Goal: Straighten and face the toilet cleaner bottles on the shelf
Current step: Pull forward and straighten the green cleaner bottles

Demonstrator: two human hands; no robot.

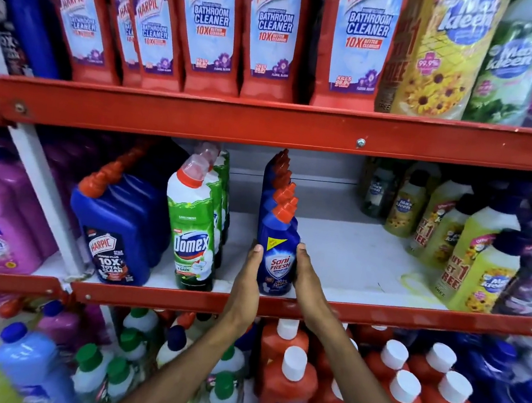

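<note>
As both hands met at the middle shelf, the scene stood thus:
Middle shelf: white board with a red front rail, bare to the right of the blue row
Sani Fresh bottle: blue, red angled cap, upright at the front edge, label facing outward, first in a single-file row of like bottles running back
Left hand: palm flat against the bottle's left side, fingers extended
Right hand: pressed on the bottle's right side, thumb tip at the label's upper edge
Grip: the bottle was grasped between the two hands
Domex bottle: green and white, upright just left of the blue row, apart from it
Harpic bottle: dark blue, further left, label forward
Upper shelf: red Harpic Bathroom Cleaner bottles in a row
</note>
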